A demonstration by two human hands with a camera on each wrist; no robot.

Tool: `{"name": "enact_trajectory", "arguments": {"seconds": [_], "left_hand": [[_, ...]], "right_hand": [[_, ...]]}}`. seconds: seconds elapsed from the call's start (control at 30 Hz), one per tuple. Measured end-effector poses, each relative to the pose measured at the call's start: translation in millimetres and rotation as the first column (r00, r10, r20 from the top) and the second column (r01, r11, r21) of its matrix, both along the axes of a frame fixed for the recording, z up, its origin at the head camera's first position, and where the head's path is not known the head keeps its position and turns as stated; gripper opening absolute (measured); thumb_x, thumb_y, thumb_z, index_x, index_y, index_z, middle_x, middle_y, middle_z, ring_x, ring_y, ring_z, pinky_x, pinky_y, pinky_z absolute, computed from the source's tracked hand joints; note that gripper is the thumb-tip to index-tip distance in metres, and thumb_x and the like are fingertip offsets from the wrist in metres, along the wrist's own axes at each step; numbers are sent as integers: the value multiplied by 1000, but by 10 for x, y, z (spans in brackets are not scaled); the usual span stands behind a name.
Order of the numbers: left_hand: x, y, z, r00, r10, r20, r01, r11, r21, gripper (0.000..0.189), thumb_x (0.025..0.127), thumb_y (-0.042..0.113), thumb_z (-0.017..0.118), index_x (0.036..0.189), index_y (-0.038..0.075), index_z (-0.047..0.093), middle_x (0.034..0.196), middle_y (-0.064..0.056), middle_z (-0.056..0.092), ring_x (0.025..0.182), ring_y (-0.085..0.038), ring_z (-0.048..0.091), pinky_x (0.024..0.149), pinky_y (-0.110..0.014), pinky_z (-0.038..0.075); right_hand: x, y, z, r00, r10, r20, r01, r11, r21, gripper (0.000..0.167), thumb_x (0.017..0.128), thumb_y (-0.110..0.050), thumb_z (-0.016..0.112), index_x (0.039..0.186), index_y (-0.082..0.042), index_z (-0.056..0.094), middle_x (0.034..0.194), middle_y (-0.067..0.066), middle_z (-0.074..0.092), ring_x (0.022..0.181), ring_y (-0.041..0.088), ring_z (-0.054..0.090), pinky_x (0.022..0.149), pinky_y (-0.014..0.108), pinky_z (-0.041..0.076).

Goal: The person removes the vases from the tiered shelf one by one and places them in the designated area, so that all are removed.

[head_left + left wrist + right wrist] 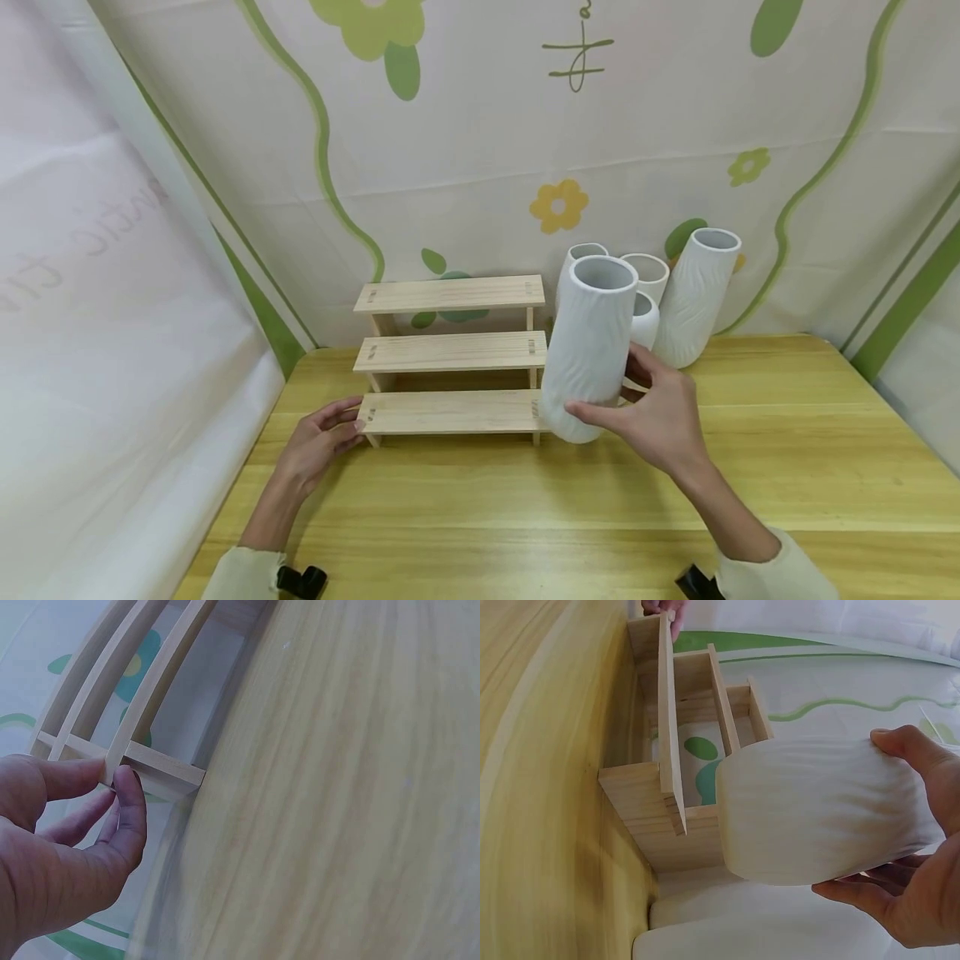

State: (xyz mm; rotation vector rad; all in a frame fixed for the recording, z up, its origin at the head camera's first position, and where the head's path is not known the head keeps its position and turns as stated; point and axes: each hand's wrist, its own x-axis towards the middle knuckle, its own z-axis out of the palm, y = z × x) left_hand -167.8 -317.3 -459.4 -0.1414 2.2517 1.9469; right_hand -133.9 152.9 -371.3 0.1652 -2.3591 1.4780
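A three-step wooden stand (450,354) sits at the back of the table, its shelves bare. My left hand (318,442) pinches the left end of its lowest shelf; in the left wrist view the thumb and fingertips (129,780) meet at that corner. A tall white ribbed vase (588,350) is in my right hand (660,408), thumb on the near side and fingers round the far side. The vase (825,810) is tilted in the head view, overlapping the right end of the lowest shelf. Its open mouth points up and its base hangs over the table.
Several more white vases stand at the back right: a tall leaning-looking one (697,296), a wide-mouthed one (648,275) and a short round one (643,321), partly hidden. A printed cloth wall (465,167) rises behind the table (450,517), another cloth at the left.
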Motion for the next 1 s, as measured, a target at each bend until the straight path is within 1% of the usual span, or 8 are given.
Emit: {"name": "enact_trajectory", "arguments": {"seconds": [0.1,0.17,0.37,0.53,0.63,0.73,0.8,1.0], "left_hand": [[-2,1,3,1000,2,2,-2,1000,4,58,107,6,64,161,0,44,136,-10,63,108,-8,71,96,-24,63],[0,0,3,1000,3,2,-3,1000,7,58,107,6,65,161,-1,44,134,-8,63,107,-8,71,96,-24,63],[5,-4,-1,1000,2,2,-2,1000,13,58,107,5,65,161,-1,44,131,-4,64,107,-8,71,97,-24,63],[0,2,0,1000,4,2,-4,1000,6,58,107,5,64,161,-1,44,132,-6,64,107,-8,71,96,-24,63],[-6,6,-1,1000,5,2,-5,1000,3,58,107,4,64,161,-1,44,132,-6,64,107,-8,71,95,-23,63],[-7,8,-3,1000,8,1,-8,1000,4,57,107,3,64,160,-2,44,132,-6,64,107,-8,71,95,-23,63],[-8,6,-5,1000,8,1,-8,1000,6,58,107,3,64,160,-2,44,131,-5,64,107,-8,71,95,-22,63],[-7,-2,-17,1000,5,-3,-5,1000,11,59,106,4,65,160,-2,44,129,-4,65,106,-8,71,94,-22,63]], "right_hand": [[18,38,-24,1000,-16,-13,16,1000,24,80,63,-25,108,133,-9,72,115,10,79,99,-2,72,84,13,61],[32,58,-40,1000,-19,-14,20,999,28,80,63,-24,108,132,-8,72,115,10,79,99,-4,71,84,14,61],[96,119,-57,999,-42,1,42,998,40,79,63,-25,108,132,-9,73,114,9,79,98,-7,70,83,11,60],[167,206,-66,998,-62,14,61,997,49,80,64,-27,107,134,-8,72,117,11,78,98,-10,68,82,9,59],[194,273,-88,997,-71,12,70,996,56,81,64,-26,107,135,-8,72,118,13,78,98,-12,67,81,8,59],[208,330,-118,997,-82,9,81,995,59,81,63,-24,108,135,-9,72,117,12,77,97,-12,68,81,8,59],[213,364,-135,996,-90,9,90,994,60,81,62,-24,108,134,-10,73,116,8,77,97,-11,68,81,8,59],[221,463,-172,993,-113,12,113,992,59,76,61,-22,108,128,-13,74,107,-22,73,97,-11,68,80,8,59]]}}
